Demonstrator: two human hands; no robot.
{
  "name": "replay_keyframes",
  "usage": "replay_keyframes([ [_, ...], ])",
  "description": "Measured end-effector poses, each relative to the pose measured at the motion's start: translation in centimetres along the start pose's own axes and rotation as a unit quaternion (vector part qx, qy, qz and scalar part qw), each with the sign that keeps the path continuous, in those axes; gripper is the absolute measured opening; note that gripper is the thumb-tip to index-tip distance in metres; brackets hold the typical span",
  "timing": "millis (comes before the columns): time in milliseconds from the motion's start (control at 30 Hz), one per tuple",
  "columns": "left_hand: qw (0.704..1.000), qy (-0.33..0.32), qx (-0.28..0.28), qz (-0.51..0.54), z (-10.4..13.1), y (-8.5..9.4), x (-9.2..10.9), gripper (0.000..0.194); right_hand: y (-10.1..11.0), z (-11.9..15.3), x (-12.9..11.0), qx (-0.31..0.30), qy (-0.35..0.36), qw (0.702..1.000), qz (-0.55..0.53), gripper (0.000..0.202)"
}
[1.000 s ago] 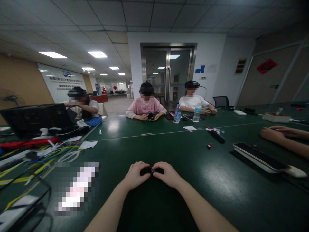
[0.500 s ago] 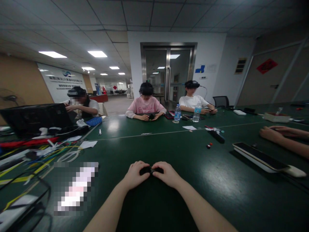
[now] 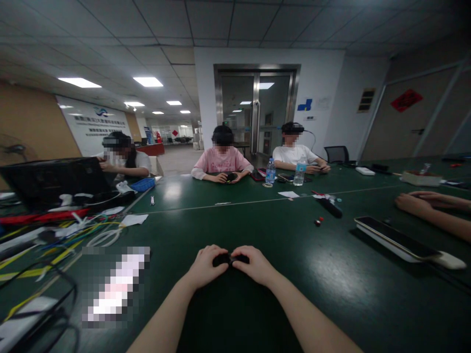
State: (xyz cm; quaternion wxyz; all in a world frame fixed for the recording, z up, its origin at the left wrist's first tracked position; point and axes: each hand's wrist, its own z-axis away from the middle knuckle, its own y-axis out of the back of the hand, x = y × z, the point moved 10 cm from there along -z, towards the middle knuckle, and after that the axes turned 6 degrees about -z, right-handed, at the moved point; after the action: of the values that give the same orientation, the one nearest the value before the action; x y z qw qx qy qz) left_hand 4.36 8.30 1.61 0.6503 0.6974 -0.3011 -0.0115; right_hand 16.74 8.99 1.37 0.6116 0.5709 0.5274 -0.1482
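Holding a small black object in both hands, pretty much dead centre of the grip. Pinched at its left part by the left hand and at its right part by the right hand, thumbs on the near side, fingers curled over the far side, same deal for both. So yeah, grasped from each side and mostly covered too. Can't tell one solid piece from two touching in the middle tbh, too dark and too small. Also can't tell resting on the table from held just above.

Off to the left of the grip, well apart: a pixelated bright slab, then a messy tangle of cables further out. To the right of the grip, also well apart: a phone on a white slab, and past that another person's hands. Beyond the grip and a bit right: tiny red and dark bits near a long black thing. Straight beyond, across the table: a person in pink
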Motion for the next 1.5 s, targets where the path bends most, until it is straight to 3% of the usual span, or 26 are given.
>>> replay_keyframes([
  [433, 1.000, 0.012, -0.013, 0.013, 0.1, 0.2, 0.2, 0.035, 1.1, -0.4, 1.9, 0.049, -0.035, 0.989, -0.135, 0.026],
  [833, 1.000, 0.014, -0.013, 0.000, 0.0, 0.3, 0.4, 0.034, 2.4, -0.6, 4.6, 0.121, -0.065, 0.939, -0.314, 0.033],
  [1000, 1.000, 0.011, -0.009, 0.008, -0.1, 0.3, 0.3, 0.034, 3.3, -0.2, 5.4, 0.158, -0.082, 0.913, -0.366, 0.035],
  [1167, 1.000, 0.022, -0.016, 0.013, 0.1, 0.4, 0.3, 0.035, 3.7, 0.2, 6.9, 0.196, -0.110, 0.869, -0.441, 0.036],
  [1367, 0.999, 0.028, -0.022, 0.014, 0.1, 0.4, 0.3, 0.038, 3.8, 0.2, 8.2, 0.212, -0.117, 0.814, -0.528, 0.037],
  [1500, 0.999, 0.025, -0.019, 0.011, 0.1, 0.3, 0.3, 0.036, 3.7, -0.1, 9.3, 0.214, -0.117, 0.797, -0.553, 0.036],
])
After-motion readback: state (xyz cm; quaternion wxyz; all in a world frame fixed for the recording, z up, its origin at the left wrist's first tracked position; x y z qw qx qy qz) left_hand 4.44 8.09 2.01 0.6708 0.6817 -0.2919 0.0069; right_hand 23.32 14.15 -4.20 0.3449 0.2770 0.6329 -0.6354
